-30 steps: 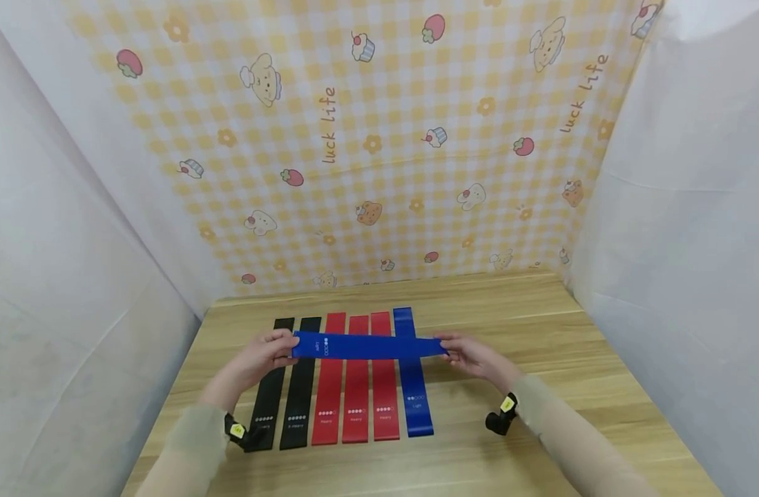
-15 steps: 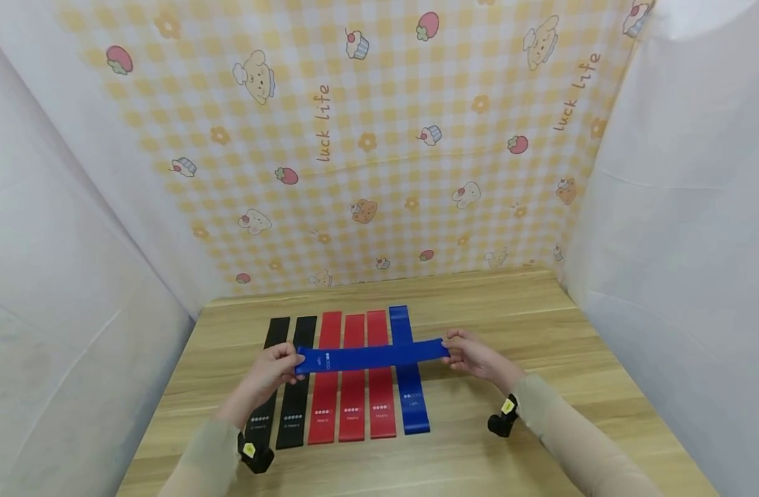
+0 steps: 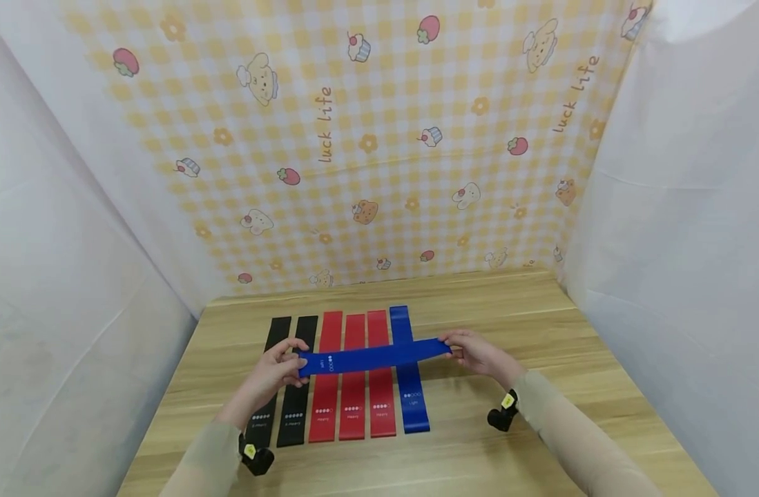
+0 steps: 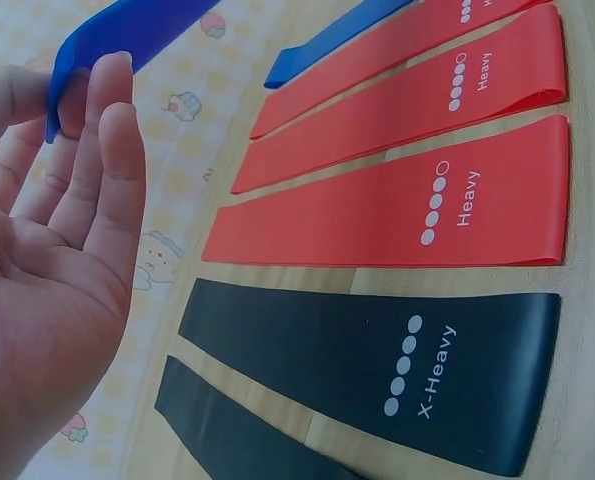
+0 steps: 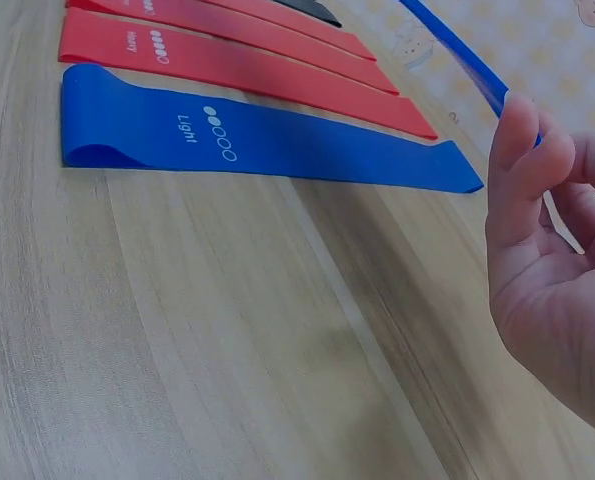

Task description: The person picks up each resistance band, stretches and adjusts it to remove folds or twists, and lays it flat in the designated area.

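A blue resistance band (image 3: 379, 357) marked Light is held sideways above the table, between both hands. My left hand (image 3: 280, 367) pinches its left end; in the left wrist view that end (image 4: 87, 45) bends between thumb and fingers. My right hand (image 3: 475, 353) pinches the other end, which shows edge-on in the right wrist view. Beneath lies a row of flat bands: two black X-Heavy bands (image 4: 377, 370), three red Heavy bands (image 3: 354, 404) and, at the right of the row, another blue Light band (image 5: 267, 140). The held band hides the middle of several of them.
The wood-grain table (image 3: 541, 428) reaches back to a yellow checked cloth (image 3: 367, 172) with cartoon prints. White sheets (image 3: 671, 207) hang on both sides. A black wrist camera (image 3: 255, 459) is strapped to each forearm.
The left hand has come a little toward the body and right, lowering the held band's left end in view. Some left fingers have spread. The row of bands stays put.
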`<state>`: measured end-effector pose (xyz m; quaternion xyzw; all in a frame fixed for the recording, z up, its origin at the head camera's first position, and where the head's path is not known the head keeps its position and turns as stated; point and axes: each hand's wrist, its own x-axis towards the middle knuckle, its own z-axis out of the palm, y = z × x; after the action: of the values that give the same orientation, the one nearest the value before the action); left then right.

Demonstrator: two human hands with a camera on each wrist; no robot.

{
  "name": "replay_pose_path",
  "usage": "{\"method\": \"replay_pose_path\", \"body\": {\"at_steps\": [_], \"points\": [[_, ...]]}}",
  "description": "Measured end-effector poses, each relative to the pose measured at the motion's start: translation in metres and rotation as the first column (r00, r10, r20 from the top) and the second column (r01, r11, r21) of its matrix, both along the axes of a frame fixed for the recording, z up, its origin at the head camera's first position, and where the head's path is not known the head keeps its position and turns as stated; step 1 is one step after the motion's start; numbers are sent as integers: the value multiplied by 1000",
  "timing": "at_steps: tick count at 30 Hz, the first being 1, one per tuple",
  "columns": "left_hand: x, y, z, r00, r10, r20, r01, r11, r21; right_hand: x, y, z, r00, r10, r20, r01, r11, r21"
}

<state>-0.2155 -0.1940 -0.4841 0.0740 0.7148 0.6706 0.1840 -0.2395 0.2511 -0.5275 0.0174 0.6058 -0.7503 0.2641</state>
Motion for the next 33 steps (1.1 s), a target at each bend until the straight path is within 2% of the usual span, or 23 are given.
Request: {"method": "replay_pose_path", "body": {"at_steps": [9,14,24,33], "points": [[4,1,-1,1000,-2,26,2,1000,-19,-6,4,6,999,43,-9,-43,999,25],[6,1,-4,999,-12,33,13,999,-47,-10,4,6,1000,-4,-16,5,999,51],[7,5,-5,987,-161,-15,159,985,-59,-22,2,20,994,-102,-42,105,991,81],[9,11,-3,972,-232,-38,224,964,-145,-29,4,31,993,-70,-98,79,992,97]]}}
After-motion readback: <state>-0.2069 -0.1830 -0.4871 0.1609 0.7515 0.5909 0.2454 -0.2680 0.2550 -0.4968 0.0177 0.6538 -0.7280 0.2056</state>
